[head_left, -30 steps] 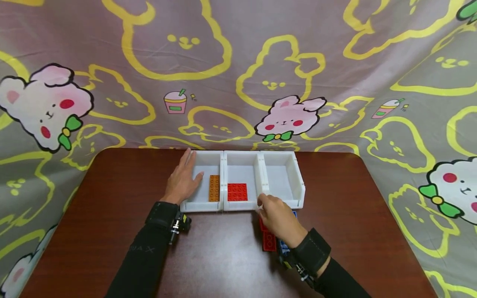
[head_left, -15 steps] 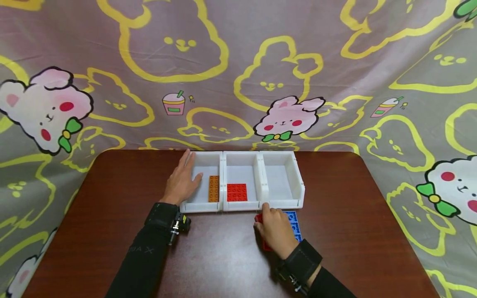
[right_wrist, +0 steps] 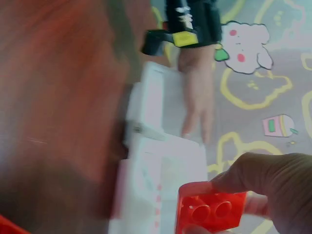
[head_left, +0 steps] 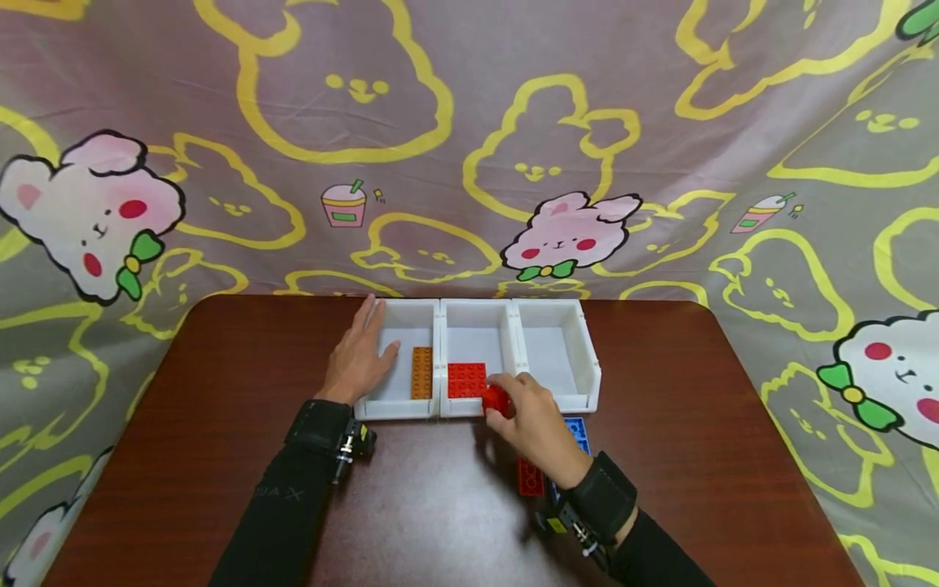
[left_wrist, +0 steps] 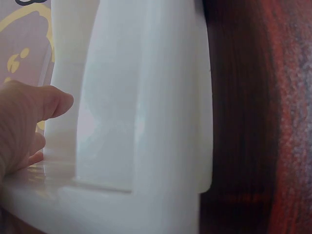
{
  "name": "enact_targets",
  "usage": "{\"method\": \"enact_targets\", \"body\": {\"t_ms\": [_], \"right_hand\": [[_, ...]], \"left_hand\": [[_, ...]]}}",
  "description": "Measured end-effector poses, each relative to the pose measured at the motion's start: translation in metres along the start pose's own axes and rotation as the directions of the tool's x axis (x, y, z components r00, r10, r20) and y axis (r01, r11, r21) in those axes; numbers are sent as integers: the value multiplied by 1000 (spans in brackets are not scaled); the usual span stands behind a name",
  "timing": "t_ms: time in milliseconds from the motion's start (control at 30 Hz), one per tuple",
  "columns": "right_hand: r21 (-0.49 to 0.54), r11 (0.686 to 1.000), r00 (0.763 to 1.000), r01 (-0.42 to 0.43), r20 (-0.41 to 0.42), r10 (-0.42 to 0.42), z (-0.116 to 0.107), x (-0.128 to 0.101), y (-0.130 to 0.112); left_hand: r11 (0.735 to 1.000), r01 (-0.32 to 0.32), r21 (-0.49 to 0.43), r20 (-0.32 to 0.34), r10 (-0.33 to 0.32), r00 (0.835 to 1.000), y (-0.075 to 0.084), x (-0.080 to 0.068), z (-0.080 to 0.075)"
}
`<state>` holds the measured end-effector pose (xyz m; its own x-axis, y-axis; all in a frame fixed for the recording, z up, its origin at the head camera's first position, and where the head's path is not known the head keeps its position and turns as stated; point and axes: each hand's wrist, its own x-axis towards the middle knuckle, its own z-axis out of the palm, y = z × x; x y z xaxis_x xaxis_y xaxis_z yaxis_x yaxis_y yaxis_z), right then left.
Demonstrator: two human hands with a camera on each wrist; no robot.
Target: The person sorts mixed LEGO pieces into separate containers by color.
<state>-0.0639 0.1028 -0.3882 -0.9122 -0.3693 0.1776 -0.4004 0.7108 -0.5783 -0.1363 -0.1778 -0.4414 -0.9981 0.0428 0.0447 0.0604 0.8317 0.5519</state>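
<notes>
right hand (head_left: 539, 424) is pinching red brick (head_left: 496, 400), partly hiding blue piece (head_left: 578, 432); left hand (head_left: 357, 359) is lining tray (head_left: 399, 410) edge, fingers straight; table (head_left: 704, 440) is extending either side.

Dark reddish-brown surface (head_left: 411, 505), w/ rounded far corners, carries a row of three white bins (head_left: 469, 407) set side by side nr its far edge, approx. mid-width. On the near side of the R-hand bin lie a red block (head_left: 531, 479) &, to its R, a blue block (head_left: 578, 432) just in front of the bin; both partly hidden, so whether they touch, & exact no. of pcs., can't be told. Pale glare spreads over the near-ctr. part; dark shadow falls L of the red block. Sides widen toward the bottom of head view. Streaky grain shows in L wrist view.
</notes>
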Motion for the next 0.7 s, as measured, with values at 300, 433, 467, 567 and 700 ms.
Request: {"method": "enact_targets", "body": {"t_ms": [300, 433, 467, 567, 700], "right_hand": [[-71, 997, 997, 39, -66, -44, 8, 32, 1], [-159, 986, 993, 56, -93, -72, 17, 47, 4], [-191, 980, 992, 61, -100, -81, 20, 52, 4], [-292, 954, 987, 66, -123, -106, 29, 64, 6], [-349, 936, 988, 35, -131, -86, 45, 81, 8]], "left_hand": [[1000, 9, 6, -2, -9, 1000, 0, 0, 1], [1000, 3, 7, -5, -3, 1000, 0, 1, 1], [1000, 1, 7, -6, -1, 1000, -1, 1, 1], [1000, -6, 3, -12, 6, 1000, -2, 1, 1], [1000, -14, 1, -10, 14, 1000, -4, 0, 3]]}}
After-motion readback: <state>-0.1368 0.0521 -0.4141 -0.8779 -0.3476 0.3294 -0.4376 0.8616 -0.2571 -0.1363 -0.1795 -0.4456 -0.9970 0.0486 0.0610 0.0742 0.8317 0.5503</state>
